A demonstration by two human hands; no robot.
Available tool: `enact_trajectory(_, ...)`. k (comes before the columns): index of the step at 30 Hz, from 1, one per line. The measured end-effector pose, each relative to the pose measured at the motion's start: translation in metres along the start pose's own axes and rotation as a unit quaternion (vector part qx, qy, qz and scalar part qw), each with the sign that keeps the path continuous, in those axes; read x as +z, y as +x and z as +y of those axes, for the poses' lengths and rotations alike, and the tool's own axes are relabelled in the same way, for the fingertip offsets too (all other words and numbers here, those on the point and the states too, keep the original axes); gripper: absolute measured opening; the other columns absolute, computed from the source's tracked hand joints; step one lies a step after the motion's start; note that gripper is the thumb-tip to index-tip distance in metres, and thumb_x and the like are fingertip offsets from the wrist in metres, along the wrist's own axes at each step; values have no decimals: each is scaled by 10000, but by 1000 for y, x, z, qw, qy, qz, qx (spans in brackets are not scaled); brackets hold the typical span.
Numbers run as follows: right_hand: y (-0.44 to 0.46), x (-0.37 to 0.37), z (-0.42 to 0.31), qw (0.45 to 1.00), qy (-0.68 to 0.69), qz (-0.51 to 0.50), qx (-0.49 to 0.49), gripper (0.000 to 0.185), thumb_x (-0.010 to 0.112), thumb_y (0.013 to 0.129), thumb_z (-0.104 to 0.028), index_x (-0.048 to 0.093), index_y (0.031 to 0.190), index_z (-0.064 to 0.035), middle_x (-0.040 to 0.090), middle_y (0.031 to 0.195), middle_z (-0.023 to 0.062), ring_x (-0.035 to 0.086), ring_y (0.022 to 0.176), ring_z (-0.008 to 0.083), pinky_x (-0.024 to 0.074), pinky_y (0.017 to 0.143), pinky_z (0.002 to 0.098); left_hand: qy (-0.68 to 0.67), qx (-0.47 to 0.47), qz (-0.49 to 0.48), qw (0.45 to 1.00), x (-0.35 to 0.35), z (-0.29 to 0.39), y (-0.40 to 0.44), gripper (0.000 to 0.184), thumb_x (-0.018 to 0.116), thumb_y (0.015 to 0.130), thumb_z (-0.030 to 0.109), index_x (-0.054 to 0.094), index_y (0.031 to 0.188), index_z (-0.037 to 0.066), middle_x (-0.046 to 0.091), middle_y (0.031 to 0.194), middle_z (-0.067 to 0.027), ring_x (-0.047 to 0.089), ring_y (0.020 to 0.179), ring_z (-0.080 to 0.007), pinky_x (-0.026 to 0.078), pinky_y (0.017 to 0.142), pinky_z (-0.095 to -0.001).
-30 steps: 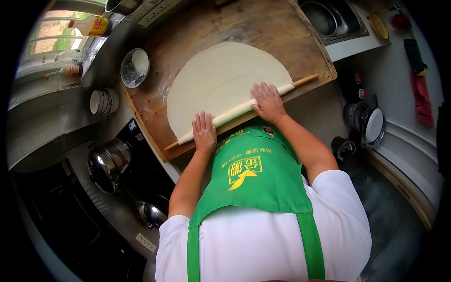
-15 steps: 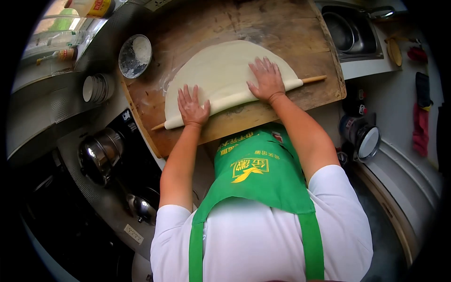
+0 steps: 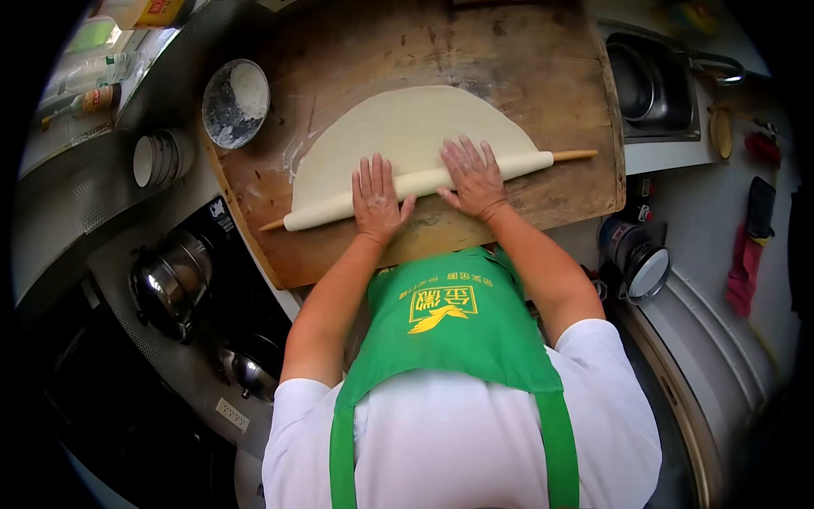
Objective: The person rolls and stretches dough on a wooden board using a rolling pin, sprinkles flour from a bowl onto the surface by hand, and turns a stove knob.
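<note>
A wide sheet of pale dough point(image 3: 407, 123) lies on a wooden board point(image 3: 526, 72). Its near edge is wrapped around a long rolling pin point(image 3: 575, 156), whose bare wooden tips stick out at both ends. My left hand point(image 3: 378, 204) lies flat on the dough-covered pin left of its middle, fingers stretched out and pointing away from me. To the right, my right hand point(image 3: 473, 180) also rests flat on the roll, fingers extended, its thumb close to my left thumb. Most of the pin is hidden inside the dough.
A metal bowl of flour point(image 3: 236, 103) stands at the board's left corner. Stacked bowls point(image 3: 158, 159) and a lidded pot point(image 3: 172, 284) are on the left. A sink point(image 3: 653, 81) lies beyond the board's right edge. Flour dusts the wood beside the dough.
My hands have come closer together toward the middle of the pin. The dough roll looks thicker, and less of the sheet lies flat beyond it. The camera view has shifted slightly.
</note>
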State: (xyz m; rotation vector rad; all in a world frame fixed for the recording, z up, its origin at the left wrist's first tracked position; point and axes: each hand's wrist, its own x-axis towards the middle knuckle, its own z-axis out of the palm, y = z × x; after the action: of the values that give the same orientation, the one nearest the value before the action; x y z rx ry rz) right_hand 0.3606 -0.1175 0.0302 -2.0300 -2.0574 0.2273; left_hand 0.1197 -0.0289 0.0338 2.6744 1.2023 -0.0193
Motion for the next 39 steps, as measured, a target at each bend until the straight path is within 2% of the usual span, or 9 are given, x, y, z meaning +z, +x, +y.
enact_trajectory(5, 84, -22, 15, 997, -46, 15, 63, 667, 595, 958, -507, 544, 1475, -89, 543, 1537, 113, 356, 1519, 352, 216, 1249, 582, 65, -43, 26, 997, -38, -20, 84, 677, 561, 952, 423, 472, 1568, 156, 319, 1673, -228, 230, 1569, -439, 156, 1271, -538)
enact_trajectory(10, 87, -40, 35, 982, 17, 118, 145, 695, 618, 959, -470, 497, 1511, -66, 541, 1529, 147, 389, 1486, 388, 235, 1240, 574, 10, 39, 113, 993, -35, -49, 62, 772, 572, 959, 366, 366, 1576, -51, 298, 1687, -238, 230, 1586, -399, 154, 1291, -521)
enact_trajectory(17, 95, -30, 66, 996, -44, 36, 75, 653, 607, 940, -505, 587, 1422, -65, 577, 1479, 148, 449, 1438, 374, 287, 1221, 545, -16, -45, 73, 996, -33, -87, 69, 714, 622, 937, 385, 476, 1512, -12, 443, 1604, -209, 360, 1515, -415, 288, 1228, -543)
enact_trajectory(22, 194, -41, 101, 974, -5, 61, 219, 528, 560, 998, -447, 623, 1369, -77, 616, 1420, 149, 446, 1430, 404, 295, 1206, 558, -34, -40, 119, 991, -61, -119, 123, 526, 594, 969, 285, 568, 1411, 2, 542, 1482, -229, 445, 1430, -452, 361, 1160, -568)
enact_trajectory(25, 177, -45, 83, 961, 75, 217, 154, 535, 574, 989, -473, 638, 1344, -78, 623, 1406, 143, 450, 1423, 405, 301, 1193, 569, -36, 34, 204, 978, -58, -133, 102, 537, 673, 897, 336, 615, 1342, 42, 581, 1425, -185, 476, 1388, -436, 394, 1136, -553)
enact_trajectory(31, 167, -27, 88, 990, -50, 108, 72, 460, 619, 942, -491, 716, 1237, -151, 671, 1308, 139, 551, 1308, 367, 379, 1108, 530, -4, -11, 101, 995, -60, -133, 89, 601, 674, 879, 408, 599, 1369, 68, 589, 1403, -176, 508, 1350, -414, 380, 1136, -551)
enact_trajectory(33, 208, -44, 100, 982, -11, -22, 187, 441, 616, 954, -481, 718, 1221, -146, 706, 1214, 162, 609, 1216, 353, 441, 1048, 483, -33, -18, 126, 991, -53, -151, 107, 551, 672, 891, 397, 612, 1332, 72, 619, 1333, -167, 555, 1282, -401, 433, 1084, -519)
enact_trajectory(37, 217, -48, 97, 963, 164, 87, 193, 545, 711, 929, -461, 654, 1284, -51, 707, 1172, 185, 621, 1157, 369, 466, 1034, 481, -38, 32, 181, 982, -58, -163, 96, 488, 691, 895, 382, 618, 1252, 58, 659, 1206, -155, 634, 1127, -374, 513, 942, -444)
enact_trajectory(39, 187, -56, 86, 997, 31, 68, 26, 703, 798, 835, -502, 589, 1331, -49, 656, 1275, 156, 592, 1198, 365, 426, 1082, 494, 8, -4, 84, 996, -59, -171, 79, 573, 764, 830, 449, 611, 1231, 69, 659, 1168, -134, 639, 1066, -342, 509, 913, -441)
